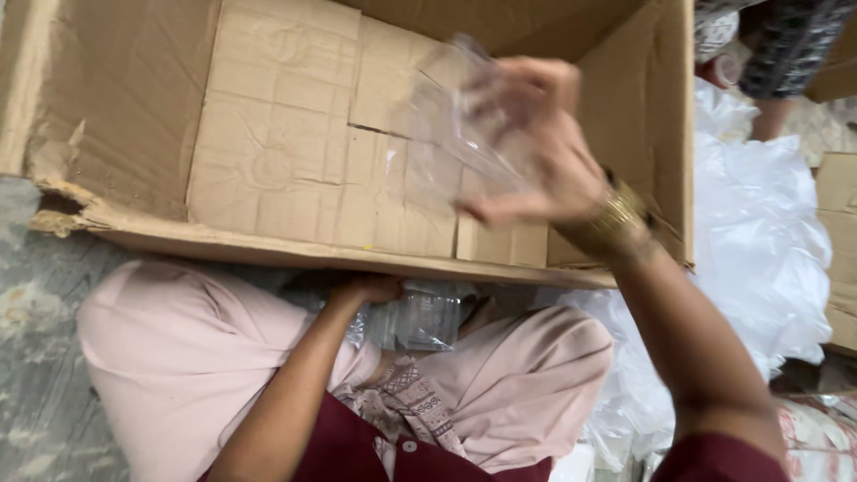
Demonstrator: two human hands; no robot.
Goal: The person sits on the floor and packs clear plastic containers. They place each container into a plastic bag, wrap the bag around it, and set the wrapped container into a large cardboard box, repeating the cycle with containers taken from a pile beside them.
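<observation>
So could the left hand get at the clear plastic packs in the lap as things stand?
Probably yes. The left hand already rests at the clear plastic packs in the lap, just under the cardboard box edge; nothing lies between them, though the box rim hides part of the hand.

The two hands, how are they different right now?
The right hand is raised over the open cardboard box, while the left hand is low in the lap under the box's edge. The right hand grips one clear plastic piece; the left rests on a stack of clear plastic. The right wrist wears a gold bangle; the left shows none. Both touch clear plastic.
</observation>
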